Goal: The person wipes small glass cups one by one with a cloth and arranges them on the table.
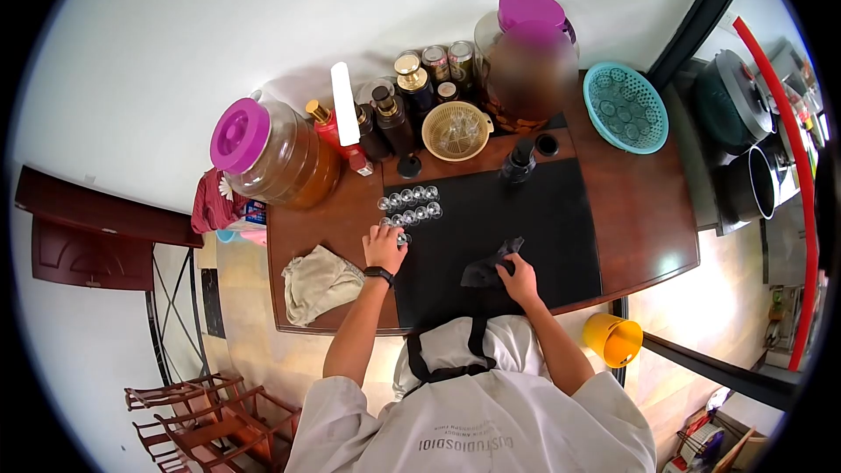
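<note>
**Close-packed glasses, a busy left hand**

We see the glasses (409,215) in two tight rows at the left edge of the black mat (534,228), towards its back-left corner. Our left hand (384,248) has its fingers bent at the glass (402,238) nearest the table's (648,236) front edge; we cannot tell whether they grip it or merely touch it. Our right hand (519,278) pinches a crumpled dark cloth (487,271) on the mat, right of its middle and towards the front.

The main danger, we judge, is a knock: the glasses stand so close that a clumsy finger could tip one into its neighbours. A loose hold could let the near glass slip, and smooth walls would make that likelier. If the cloth swept left, a trailing fold might catch the rows. Reaching far over the mat, we could bump the dark bottle (519,166) at its back edge. The beige cloth (321,285), by the table's front-left corner, might snag our left forearm.
</note>
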A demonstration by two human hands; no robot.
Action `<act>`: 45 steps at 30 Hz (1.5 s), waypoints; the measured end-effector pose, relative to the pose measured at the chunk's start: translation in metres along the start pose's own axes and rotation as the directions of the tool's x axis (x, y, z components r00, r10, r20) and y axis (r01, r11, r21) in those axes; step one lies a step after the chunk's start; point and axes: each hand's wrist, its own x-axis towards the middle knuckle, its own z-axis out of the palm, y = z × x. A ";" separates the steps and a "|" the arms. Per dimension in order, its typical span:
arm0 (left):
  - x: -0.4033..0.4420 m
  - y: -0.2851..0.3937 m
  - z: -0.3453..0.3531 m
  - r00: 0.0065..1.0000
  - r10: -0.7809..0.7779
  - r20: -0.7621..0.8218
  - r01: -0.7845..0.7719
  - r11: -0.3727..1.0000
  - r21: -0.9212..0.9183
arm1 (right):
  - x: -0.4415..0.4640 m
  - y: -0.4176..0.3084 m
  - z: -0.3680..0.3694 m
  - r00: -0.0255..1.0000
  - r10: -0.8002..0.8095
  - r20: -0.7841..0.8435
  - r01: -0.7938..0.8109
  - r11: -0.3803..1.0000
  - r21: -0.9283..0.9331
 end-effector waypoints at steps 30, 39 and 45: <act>0.204 0.072 -0.022 0.978 0.185 -0.092 -0.200 0.959 -0.199 | 0.004 0.008 0.016 0.944 -0.270 -0.191 0.237 0.955 -0.177; 0.249 0.088 0.032 0.970 0.111 0.215 -0.135 0.986 0.099 | 0.007 0.006 0.013 0.956 -0.268 -0.124 0.238 0.948 -0.209; 0.225 0.074 -0.003 0.995 0.026 0.094 0.004 0.951 -0.309 | 0.004 0.009 0.017 0.951 -0.281 -0.127 0.249 0.944 -0.218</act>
